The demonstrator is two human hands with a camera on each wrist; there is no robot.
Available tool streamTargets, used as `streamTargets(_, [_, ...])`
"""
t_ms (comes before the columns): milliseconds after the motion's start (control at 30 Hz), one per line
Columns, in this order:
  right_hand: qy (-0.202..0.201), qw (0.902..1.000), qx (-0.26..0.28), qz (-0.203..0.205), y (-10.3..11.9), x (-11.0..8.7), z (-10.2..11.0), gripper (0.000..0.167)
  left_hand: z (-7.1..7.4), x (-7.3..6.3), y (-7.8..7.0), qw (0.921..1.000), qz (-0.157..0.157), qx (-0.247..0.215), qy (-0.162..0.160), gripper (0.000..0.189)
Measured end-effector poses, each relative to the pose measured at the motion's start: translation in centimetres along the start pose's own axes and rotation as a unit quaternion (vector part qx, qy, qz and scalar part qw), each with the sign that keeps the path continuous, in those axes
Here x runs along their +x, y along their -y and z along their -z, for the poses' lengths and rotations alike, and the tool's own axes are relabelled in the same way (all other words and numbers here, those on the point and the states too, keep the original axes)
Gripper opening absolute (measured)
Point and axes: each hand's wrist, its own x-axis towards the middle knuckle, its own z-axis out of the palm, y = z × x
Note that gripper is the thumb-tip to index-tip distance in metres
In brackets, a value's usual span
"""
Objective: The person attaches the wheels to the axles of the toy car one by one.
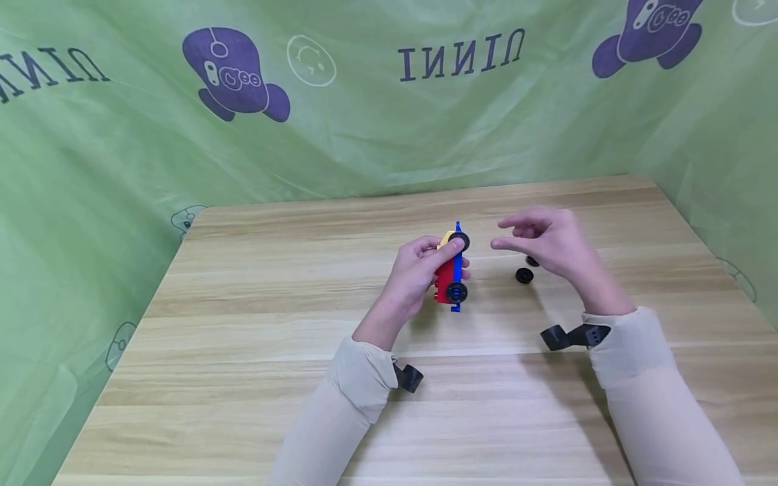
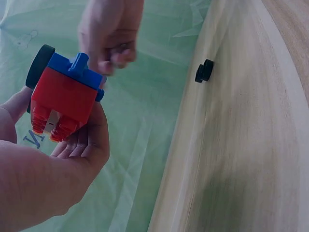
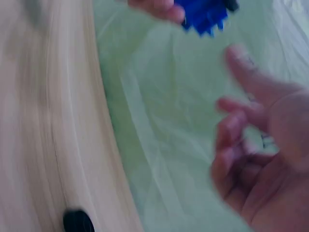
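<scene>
My left hand (image 1: 415,273) grips a toy car (image 1: 446,277) of building blocks above the table, with the thumb across its side. Its body is red, on a blue base (image 2: 67,66), with a yellow part at the far end. Two black wheels show on the side facing right in the head view. To the right of the car is my right hand (image 1: 543,241), thumb and fingers apart and loosely bent, holding nothing. Below that hand lie two loose black wheels (image 1: 524,275), the farther one partly hidden by it.
The wooden table (image 1: 243,337) spreads out under both hands. A green printed cloth (image 1: 365,135) hangs behind it and along the sides. Both forearms wear light sleeves (image 1: 358,398) with a small black camera (image 1: 410,379) at each wrist.
</scene>
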Motion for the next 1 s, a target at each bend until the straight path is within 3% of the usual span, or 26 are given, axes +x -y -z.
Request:
streamTargets(100, [0.072,0.9937,-0.065,-0.057,-1.4,0.3,0.6,0.048,0.0,0.1,0.0,1.0000,0.004,-0.007,0.002,0.030])
streamTargets(233, [0.167,0.9725,-0.117,-0.113,-2.9,0.6,0.6,0.054,0.1,0.2,0.1,0.9999,0.005,-0.015,0.003,0.030])
streamTargets(333, [0.203,0.9601,-0.142,-0.130,-3.7,0.6,0.2,0.050,0.0,0.2,0.1,0.9999,0.005,-0.016,-0.001,0.030])
streamTargets(433, [0.209,0.9565,-0.162,-0.123,-3.9,0.6,-0.2,0.038,0.0,0.3,0.1,0.9999,0.008,-0.001,-0.009,0.031])
streamTargets(667, [0.213,0.9577,-0.158,-0.111,-3.6,0.6,-0.4,0.027,-0.1,0.1,0.0,0.9980,0.006,0.050,-0.039,0.031])
streamTargets(833, [0.194,0.9715,-0.115,-0.075,-2.6,0.5,-0.2,0.029,-0.1,0.0,-0.1,0.9969,-0.002,0.062,-0.049,0.033])
streamTargets(1000, [0.165,0.9847,-0.038,-0.042,-1.2,0.4,0.1,0.030,0.0,-0.1,-0.1,0.9985,0.000,0.042,-0.036,0.033])
